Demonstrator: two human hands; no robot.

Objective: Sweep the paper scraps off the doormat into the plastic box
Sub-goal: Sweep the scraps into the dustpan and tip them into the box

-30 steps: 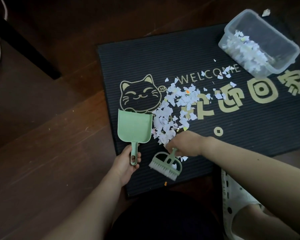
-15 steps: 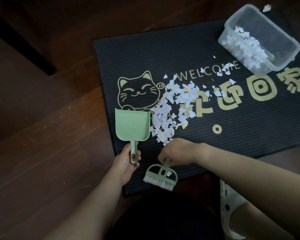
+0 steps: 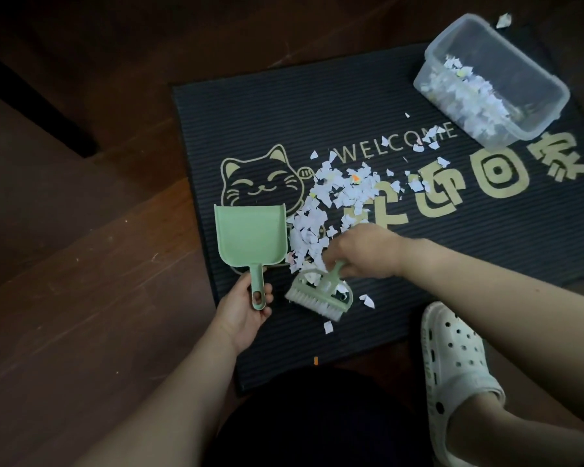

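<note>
While the left hand (image 3: 245, 308) grips the dustpan (image 3: 250, 235) and the right hand (image 3: 361, 252) pinches the brush (image 3: 317, 294) — sweep the paper scraps (image 3: 321, 217) leftward in short strokes — pan lip flat on the doormat (image 3: 317, 102).

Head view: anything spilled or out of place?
Yes. One white paper scrap lies beyond the clear plastic box, apparently off the black doormat, and a tiny orange scrap sits on the wooden floor past the mat's near edge. Two white scraps lie nearer the person than the green hand brush, outside the main pile.
</note>
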